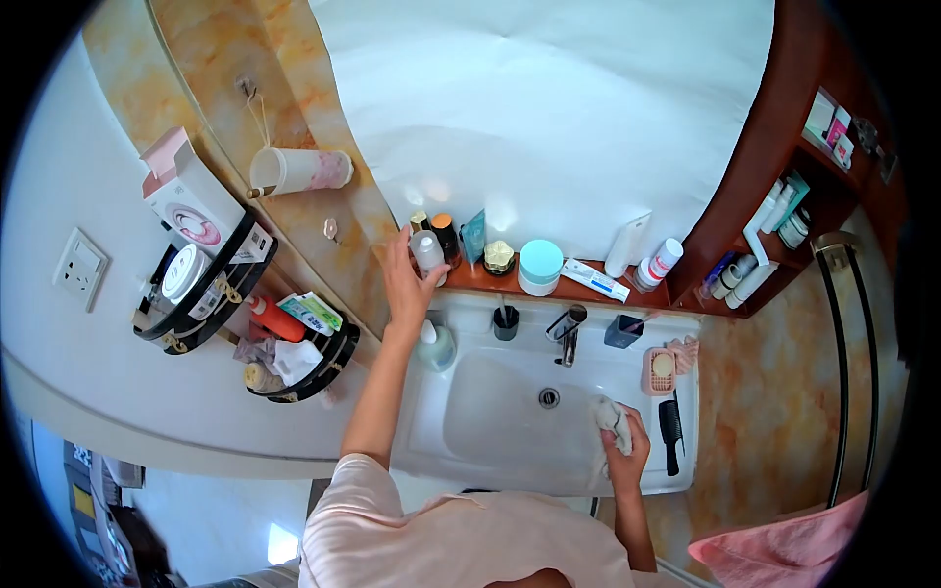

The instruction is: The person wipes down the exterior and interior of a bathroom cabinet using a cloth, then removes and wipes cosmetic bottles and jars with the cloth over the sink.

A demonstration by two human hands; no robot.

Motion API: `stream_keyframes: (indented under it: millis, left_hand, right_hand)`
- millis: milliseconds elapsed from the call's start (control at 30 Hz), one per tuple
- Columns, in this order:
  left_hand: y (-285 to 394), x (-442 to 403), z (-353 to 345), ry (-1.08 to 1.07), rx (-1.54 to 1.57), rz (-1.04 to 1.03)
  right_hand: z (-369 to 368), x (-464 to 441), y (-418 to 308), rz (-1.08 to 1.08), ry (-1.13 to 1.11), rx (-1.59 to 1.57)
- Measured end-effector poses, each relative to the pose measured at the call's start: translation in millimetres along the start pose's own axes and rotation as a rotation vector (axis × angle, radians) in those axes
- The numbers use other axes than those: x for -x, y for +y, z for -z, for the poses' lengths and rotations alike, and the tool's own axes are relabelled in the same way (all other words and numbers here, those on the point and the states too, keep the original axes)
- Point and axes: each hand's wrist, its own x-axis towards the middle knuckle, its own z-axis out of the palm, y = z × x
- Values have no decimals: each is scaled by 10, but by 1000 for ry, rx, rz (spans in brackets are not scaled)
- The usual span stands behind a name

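Note:
My left hand point(406, 284) is at the left end of the wooden shelf, thumb and fingers around a small whitish bottle point(427, 252). Just behind that bottle stand a dark bottle with an orange cap point(445, 235) and a teal tube point(472, 237). Over the right side of the white sink point(490, 402), my right hand point(627, 453) is closed on a crumpled white cloth point(610, 419). A soap dispenser point(436, 348) stands on the sink's left corner, below my left wrist.
Along the shelf are a turquoise-lidded jar point(540, 267), a toothpaste box point(596, 280) and a white bottle point(659, 265). The faucet point(567, 331), a dark cup point(623, 331), a pink soap dish point(659, 372) and a black comb point(670, 436) surround the basin. Corner racks point(304, 377) hang left.

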Motion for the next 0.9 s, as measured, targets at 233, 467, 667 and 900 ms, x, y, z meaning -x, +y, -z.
stream_keyframes:
  millis: [233,467,667,900]
  left_hand:
    - [-320,200,-151,-4,138,195]
    - [-717,299,-333,35,54,182]
    - [491,163,-44,210,193,-230]
    - [3188,-555,-306,-152,646,-897]
  right_hand:
    - [64,-37,-9,16,40,54]
    - [116,-113,-1,68,58,84]
    - [376,-240,-146,99,111,49]
    - [795,-326,-129,176,244,75]
